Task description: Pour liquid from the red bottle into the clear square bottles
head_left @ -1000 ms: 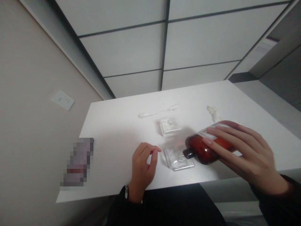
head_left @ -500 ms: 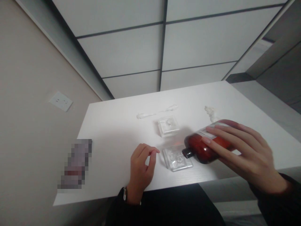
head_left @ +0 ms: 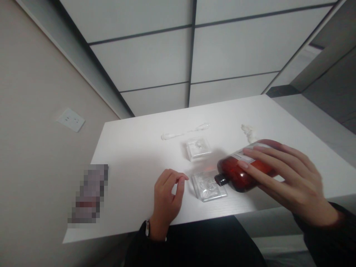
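Note:
My right hand (head_left: pixel 292 178) is wrapped round a red-brown bottle (head_left: pixel 239 172) with a pale label. The bottle is tilted, its black threaded mouth pointing left and down over a clear square dish (head_left: pixel 208 187). Beside that dish, on its left, my left hand (head_left: pixel 168 194) has thumb and forefinger brought together; whether anything tiny is between them cannot be made out. A second clear square container (head_left: pixel 198 148) stands behind the first. No stream of liquid can be made out at the bottle mouth.
The white table (head_left: pixel 128 185) carries two clear dropper-like pieces (head_left: pixel 172 136) behind the containers and a crumpled whitish item (head_left: pixel 248 132) at the back right. A pixelated object (head_left: pixel 89 193) lies at the left edge. A wall socket (head_left: pixel 71 119) is at the left.

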The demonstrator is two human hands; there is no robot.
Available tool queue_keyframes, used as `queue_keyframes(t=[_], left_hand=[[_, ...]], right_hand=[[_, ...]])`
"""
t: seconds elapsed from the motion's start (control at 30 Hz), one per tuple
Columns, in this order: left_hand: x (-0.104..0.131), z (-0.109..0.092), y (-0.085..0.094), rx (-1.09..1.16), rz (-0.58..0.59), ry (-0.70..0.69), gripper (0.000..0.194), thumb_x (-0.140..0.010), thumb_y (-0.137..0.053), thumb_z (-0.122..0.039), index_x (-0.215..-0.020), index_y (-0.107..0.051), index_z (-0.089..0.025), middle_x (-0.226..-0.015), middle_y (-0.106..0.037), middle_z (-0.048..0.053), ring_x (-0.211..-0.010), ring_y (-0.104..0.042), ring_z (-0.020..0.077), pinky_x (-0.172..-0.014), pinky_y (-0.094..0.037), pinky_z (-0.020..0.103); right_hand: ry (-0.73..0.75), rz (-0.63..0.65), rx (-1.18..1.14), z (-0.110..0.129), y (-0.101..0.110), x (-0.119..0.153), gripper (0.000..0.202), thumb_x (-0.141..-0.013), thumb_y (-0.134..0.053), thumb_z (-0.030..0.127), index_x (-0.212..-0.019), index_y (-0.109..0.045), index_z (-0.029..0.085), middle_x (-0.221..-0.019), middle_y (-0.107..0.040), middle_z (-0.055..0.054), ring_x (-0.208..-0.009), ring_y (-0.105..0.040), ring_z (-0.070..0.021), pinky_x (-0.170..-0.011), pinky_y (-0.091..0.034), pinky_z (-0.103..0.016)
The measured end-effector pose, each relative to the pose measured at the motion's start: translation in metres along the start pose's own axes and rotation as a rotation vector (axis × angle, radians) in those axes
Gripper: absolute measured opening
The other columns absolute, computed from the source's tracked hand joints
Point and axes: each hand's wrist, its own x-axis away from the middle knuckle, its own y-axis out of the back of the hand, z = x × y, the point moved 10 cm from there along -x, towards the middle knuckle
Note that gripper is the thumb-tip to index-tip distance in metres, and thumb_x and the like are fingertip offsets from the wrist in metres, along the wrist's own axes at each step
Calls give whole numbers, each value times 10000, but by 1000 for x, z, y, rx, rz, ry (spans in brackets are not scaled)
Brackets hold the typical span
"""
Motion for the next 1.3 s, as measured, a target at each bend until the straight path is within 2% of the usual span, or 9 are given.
queue_keyframes(t=[0.1,0.3,0.43,0.57,0.7,0.8,1.0,1.17,1.3], left_hand=[[0,0,0,1,1,1,221,-1023,-526,-113,-885,-667,-213,-789,-686,17,-736,-645,172,-654,-502,296],[0,1,-1,2,2,2,222,-1028,-524,-118,-886,-668,-210,-790,-684,14,-733,-640,167,-657,-499,293],[1,2,-1,0,7,5,222,-1028,-528,-126,-881,-669,-213,-785,-687,16,-730,-644,173,-653,-502,301],[1,2,-1,-1,11,7,222,-1029,-525,-127,-881,-666,-215,-787,-685,14,-731,-647,174,-658,-504,304],[1,2,-2,0,15,2,222,-1034,-521,-129,-887,-663,-215,-792,-686,16,-735,-644,173,-657,-501,301],[2,2,-3,-2,18,4,221,-1037,-520,-131,-890,-662,-216,-794,-684,17,-738,-642,174,-656,-500,300],[2,3,-2,1,16,5,216,-1031,-531,-125,-884,-662,-214,-791,-680,11,-734,-639,171,-668,-499,295],[1,1,-2,7,14,-2,210,-1024,-538,-113,-888,-665,-210,-795,-680,7,-736,-636,166,-666,-492,284],[1,1,-2,10,17,-1,206,-1027,-539,-110,-896,-665,-207,-798,-672,5,-736,-628,161,-666,-487,280]], right_hand=[[-1,4,16,1,0,-1,828,-945,-702,-24,-1641,-405,313,-1410,-691,-113,-1244,-692,-317,-1101,-527,-519],[13,10,23,2,0,-1,829,-932,-707,-42,-1635,-421,292,-1404,-692,-123,-1230,-696,-330,-1084,-529,-521],[8,14,22,2,0,-1,710,-943,-688,-44,-1558,-532,274,-1425,-681,-109,-1245,-690,-324,-1077,-533,-511],[2,12,21,2,1,-3,516,-938,-678,-61,-1360,-682,235,-1409,-690,-110,-1234,-694,-323,-1071,-532,-510],[8,12,31,3,0,-4,480,-924,-696,-68,-1303,-701,227,-1397,-696,-116,-1225,-699,-327,-1052,-541,-516],[16,14,42,3,0,-2,529,-926,-704,-61,-1363,-673,236,-1394,-698,-118,-1230,-699,-327,-1046,-551,-521],[-16,27,62,1,0,-1,781,-977,-651,-42,-1623,-429,337,-1401,-702,-86,-1230,-709,-299,-1036,-578,-506],[16,17,58,4,2,-3,804,-941,-680,-67,-1626,-441,280,-1379,-708,-125,-1202,-717,-331,-1039,-567,-523],[-7,25,46,1,0,-3,765,-961,-675,-43,-1606,-463,310,-1399,-700,-102,-1231,-705,-309,-1068,-555,-506]])
